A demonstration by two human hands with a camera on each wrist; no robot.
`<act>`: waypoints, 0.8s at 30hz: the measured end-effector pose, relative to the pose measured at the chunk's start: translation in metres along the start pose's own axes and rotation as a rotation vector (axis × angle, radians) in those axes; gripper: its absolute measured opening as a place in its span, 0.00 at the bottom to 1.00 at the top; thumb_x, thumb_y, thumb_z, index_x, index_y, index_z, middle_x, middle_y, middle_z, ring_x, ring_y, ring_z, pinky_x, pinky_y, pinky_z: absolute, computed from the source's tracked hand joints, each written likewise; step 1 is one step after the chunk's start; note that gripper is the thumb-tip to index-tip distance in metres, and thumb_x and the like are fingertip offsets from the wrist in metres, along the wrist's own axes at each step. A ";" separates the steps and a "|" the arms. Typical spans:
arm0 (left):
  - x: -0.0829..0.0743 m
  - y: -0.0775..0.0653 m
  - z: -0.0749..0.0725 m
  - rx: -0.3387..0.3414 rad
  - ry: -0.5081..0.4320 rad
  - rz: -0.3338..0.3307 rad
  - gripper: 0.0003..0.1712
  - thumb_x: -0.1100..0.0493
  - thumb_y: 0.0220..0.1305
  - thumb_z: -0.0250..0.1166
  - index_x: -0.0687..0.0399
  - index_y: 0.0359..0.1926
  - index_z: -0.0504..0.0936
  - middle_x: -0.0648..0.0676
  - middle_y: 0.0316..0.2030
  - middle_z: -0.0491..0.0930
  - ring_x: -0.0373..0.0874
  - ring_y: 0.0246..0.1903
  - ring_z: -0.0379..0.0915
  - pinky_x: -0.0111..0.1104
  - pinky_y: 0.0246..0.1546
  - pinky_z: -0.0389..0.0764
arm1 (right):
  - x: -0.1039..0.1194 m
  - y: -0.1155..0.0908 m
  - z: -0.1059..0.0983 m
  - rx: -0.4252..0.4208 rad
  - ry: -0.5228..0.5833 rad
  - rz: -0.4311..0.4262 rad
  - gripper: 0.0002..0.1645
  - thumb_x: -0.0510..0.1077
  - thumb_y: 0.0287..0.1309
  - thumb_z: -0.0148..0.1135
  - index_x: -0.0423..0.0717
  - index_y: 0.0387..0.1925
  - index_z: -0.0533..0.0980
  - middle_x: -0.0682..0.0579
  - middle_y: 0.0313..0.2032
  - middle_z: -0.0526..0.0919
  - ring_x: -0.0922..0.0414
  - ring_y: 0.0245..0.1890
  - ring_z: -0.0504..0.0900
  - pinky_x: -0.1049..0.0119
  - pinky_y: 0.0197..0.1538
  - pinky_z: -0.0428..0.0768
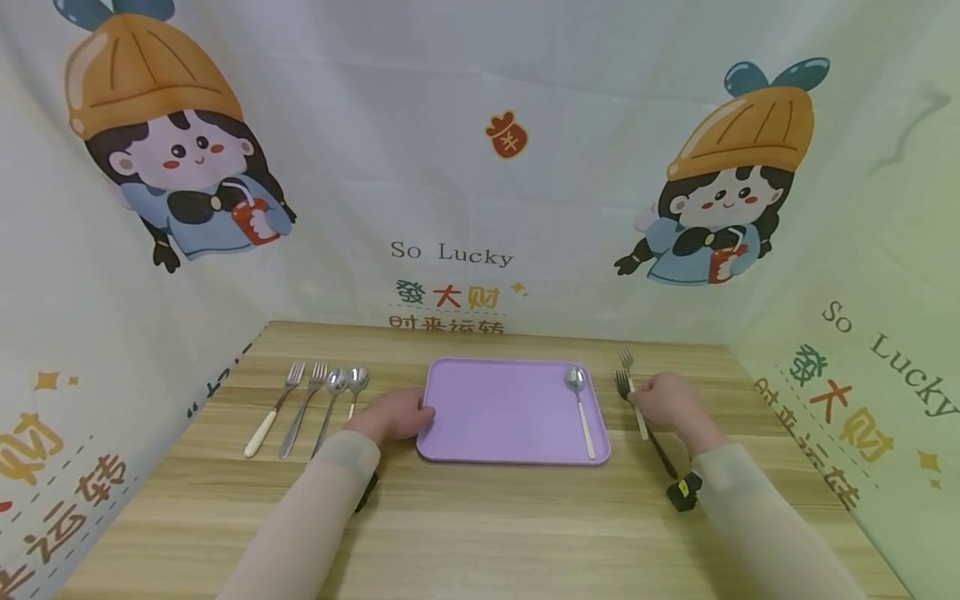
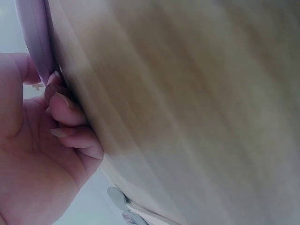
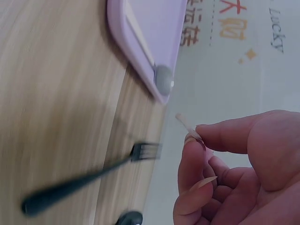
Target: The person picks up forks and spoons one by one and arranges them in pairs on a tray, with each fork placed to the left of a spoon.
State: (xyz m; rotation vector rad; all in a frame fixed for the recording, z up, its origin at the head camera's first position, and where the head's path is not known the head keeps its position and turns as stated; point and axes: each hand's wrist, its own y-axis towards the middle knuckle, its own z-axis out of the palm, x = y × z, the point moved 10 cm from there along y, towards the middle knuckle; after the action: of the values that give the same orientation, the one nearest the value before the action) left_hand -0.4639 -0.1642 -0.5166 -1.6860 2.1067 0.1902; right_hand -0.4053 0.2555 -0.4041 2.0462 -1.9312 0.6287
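1. A flat rectangular lilac plastic tray (image 1: 495,412) lies at the centre of the head view on a light wood-grain table (image 1: 480,525).
2. The left hand (image 1: 393,414) sits at the tray's left edge; the left wrist view shows its fingers (image 2: 70,112) curled against the rim while the thumb lies on the other side, so it grips the tray's edge.
3. A steel spoon with a cream handle (image 1: 580,408) rests inside the tray along its right side, bowl toward the top of the frame.
4. The right hand (image 1: 663,400) is right of the tray, pinching a cream-handled fork (image 1: 630,385) between thumb and fingertips; the right wrist view shows the handle's tip poking out above the fingers (image 3: 194,154).
5. A black-handled fork (image 1: 643,425) lies on the table just beside that hand, tines toward the top; part of it is hidden under the hand.
6. In the left-centre of the head view, 2 forks (image 1: 291,404) and 2 spoons (image 1: 343,392) lie side by side on the table, near the left hand but apart from it.
7. A cartoon-printed cloth backdrop (image 1: 480,167) encloses the table on 3 sides.
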 end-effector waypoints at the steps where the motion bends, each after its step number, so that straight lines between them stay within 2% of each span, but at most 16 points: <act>1: 0.000 0.000 0.000 -0.001 0.003 0.001 0.15 0.43 0.75 0.54 0.43 0.39 0.82 0.50 0.42 0.87 0.47 0.42 0.81 0.49 0.58 0.83 | 0.003 0.001 0.003 0.002 0.008 -0.002 0.29 0.47 0.76 0.56 0.56 0.15 0.63 0.60 0.15 0.69 0.61 0.19 0.63 0.66 0.28 0.65; 4: 0.000 0.000 0.002 -0.005 0.020 0.010 0.15 0.43 0.76 0.54 0.43 0.38 0.82 0.49 0.42 0.87 0.46 0.41 0.80 0.49 0.57 0.83 | 0.011 0.006 0.013 0.016 0.029 0.004 0.28 0.47 0.77 0.57 0.54 0.15 0.64 0.59 0.15 0.69 0.61 0.19 0.64 0.66 0.28 0.66; 5: 0.001 0.002 0.003 -0.003 0.027 0.016 0.15 0.43 0.76 0.54 0.43 0.38 0.81 0.49 0.41 0.87 0.46 0.41 0.80 0.49 0.56 0.83 | 0.004 0.018 0.021 0.021 0.037 -0.005 0.28 0.48 0.76 0.57 0.55 0.16 0.65 0.59 0.15 0.69 0.61 0.19 0.65 0.66 0.27 0.67; 11: 0.013 0.016 0.011 0.011 0.029 0.015 0.15 0.42 0.75 0.54 0.41 0.39 0.82 0.47 0.40 0.86 0.45 0.40 0.79 0.48 0.54 0.83 | 0.017 0.029 0.044 0.016 0.063 -0.016 0.25 0.44 0.71 0.58 0.54 0.16 0.66 0.60 0.16 0.66 0.61 0.19 0.65 0.69 0.26 0.67; 12: 0.012 0.015 0.010 0.011 0.025 0.013 0.15 0.42 0.75 0.54 0.41 0.39 0.82 0.47 0.40 0.86 0.45 0.40 0.79 0.48 0.54 0.83 | 0.030 0.019 0.042 0.017 0.070 -0.003 0.24 0.43 0.71 0.58 0.53 0.16 0.66 0.59 0.17 0.66 0.61 0.20 0.65 0.69 0.26 0.67; 17: 0.002 0.003 0.003 0.007 0.004 0.009 0.15 0.43 0.74 0.54 0.43 0.37 0.81 0.48 0.38 0.86 0.47 0.39 0.80 0.47 0.53 0.83 | 0.045 0.015 0.054 0.032 0.072 0.002 0.18 0.42 0.72 0.61 0.47 0.22 0.73 0.53 0.23 0.75 0.58 0.24 0.72 0.67 0.28 0.73; 22: 0.001 0.001 0.001 0.002 -0.006 0.006 0.14 0.44 0.74 0.55 0.44 0.37 0.81 0.49 0.38 0.86 0.47 0.39 0.80 0.48 0.53 0.83 | 0.050 0.017 0.066 0.050 0.096 0.031 0.15 0.39 0.69 0.61 0.44 0.24 0.74 0.50 0.23 0.77 0.55 0.24 0.78 0.66 0.27 0.79; 23: 0.000 0.001 0.001 0.003 -0.008 0.005 0.14 0.45 0.74 0.55 0.44 0.37 0.81 0.49 0.38 0.86 0.47 0.39 0.80 0.48 0.52 0.83 | 0.041 0.028 0.074 0.049 0.098 0.003 0.16 0.40 0.68 0.62 0.46 0.22 0.73 0.51 0.22 0.76 0.57 0.22 0.77 0.66 0.26 0.78; 24: 0.000 0.001 0.000 0.003 -0.008 0.003 0.14 0.45 0.74 0.55 0.44 0.38 0.81 0.49 0.38 0.86 0.47 0.39 0.80 0.48 0.52 0.83 | 0.042 0.028 0.076 0.050 0.090 0.012 0.16 0.40 0.67 0.63 0.46 0.22 0.73 0.51 0.22 0.77 0.57 0.22 0.78 0.66 0.25 0.79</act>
State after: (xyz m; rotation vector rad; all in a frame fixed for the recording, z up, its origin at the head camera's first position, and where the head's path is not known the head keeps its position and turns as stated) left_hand -0.4642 -0.1638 -0.5170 -1.6778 2.1034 0.1941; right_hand -0.4222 0.1810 -0.4533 2.0012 -1.8964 0.7650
